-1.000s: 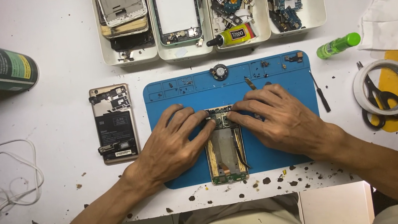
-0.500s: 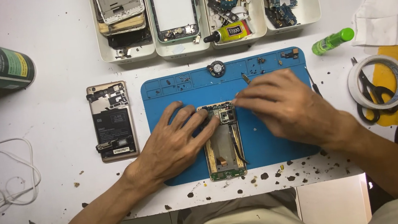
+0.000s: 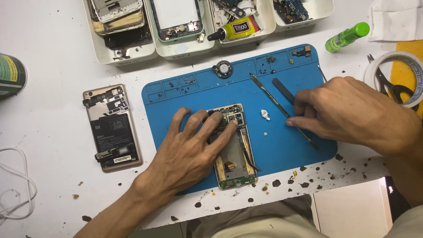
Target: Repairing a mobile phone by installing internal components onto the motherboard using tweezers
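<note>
- Opened phone (image 3: 232, 148) lies lengthwise on the blue mat (image 3: 165, 95), near the mat's front edge, its back off and the boards showing.
- Left hand (image 3: 189, 154) rests flat over the phone's upper-left part — fingers (image 3: 211, 126) spread, tips pressing on the top board. No pinch; it acts as a clamp.
- Right hand (image 3: 353, 109) sits on the mat to the right, well apart from the phone. Fingers curled together, tips touching the thin metal tool (image 3: 277, 103) that lies slanted on the mat. Whether the tool is actually gripped — cannot tell; the knuckles hide the tips.
- A dark flat pry tool (image 3: 283, 90) lies just beside the metal one, partly under the right hand.
- Small white scrap (image 3: 265, 114) on the mat between phone and tools.
- Judgement, doing the step well: keep the left hand's pressure on the frame rather than on the board itself, so nothing flexes.
- Judgement: take the metal tool near its middle for control, and bring its tip in low and shallow; a steep angle risks gouging parts.
- Judgement: the loose dark cable along the phone's right edge is worth keeping out from under the tool.
- Surroundings: second phone (image 3: 111, 128) left of the mat, trays (image 3: 125, 53) of parts behind it, glue tube (image 3: 235, 29) in one tray, tape roll (image 3: 399, 77) far right.
</note>
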